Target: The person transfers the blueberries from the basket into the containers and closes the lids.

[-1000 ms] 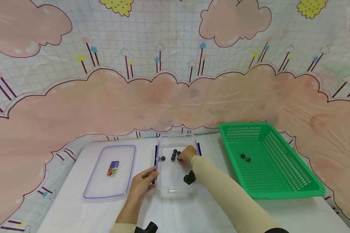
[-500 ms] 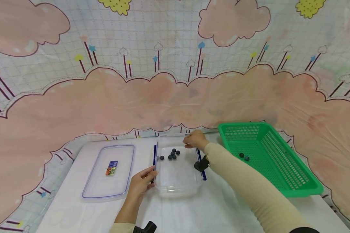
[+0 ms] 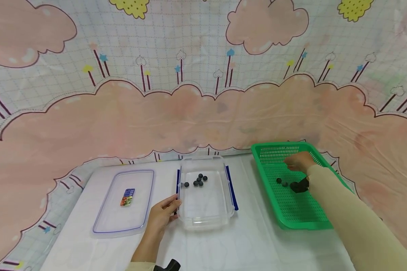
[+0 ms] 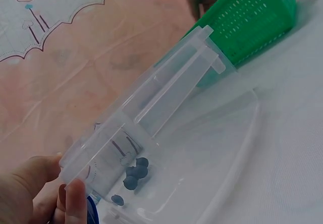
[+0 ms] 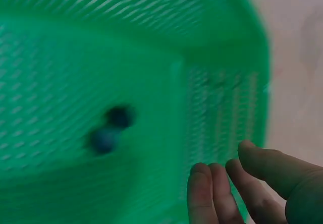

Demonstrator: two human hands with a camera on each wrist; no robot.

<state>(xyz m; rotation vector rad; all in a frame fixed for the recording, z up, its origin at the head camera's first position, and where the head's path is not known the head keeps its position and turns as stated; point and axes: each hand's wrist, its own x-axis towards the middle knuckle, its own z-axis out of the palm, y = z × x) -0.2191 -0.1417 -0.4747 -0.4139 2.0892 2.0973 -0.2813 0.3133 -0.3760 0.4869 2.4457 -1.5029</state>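
Note:
Several dark blueberries lie in a clear plastic box with blue side latches, most of them clustered and one apart at the left. My left hand holds the box's left side between thumb and fingers; the left wrist view shows the thumb at the rim. Over the far part of a green basket is my right hand. Its fingers look fairly straight in the right wrist view, and I see nothing between thumb and fingertips. Two blueberries touch each other on the basket floor.
A clear lid with a blue seal and a colourful label lies flat left of the box. White cloth covers the table. Behind stands a patterned fabric backdrop. The basket's raised walls surround the right hand's area.
My right hand has left the blueberries in the box and moved right, over the basket. The front berries in the cluster shifted slightly. My left hand stays on the box.

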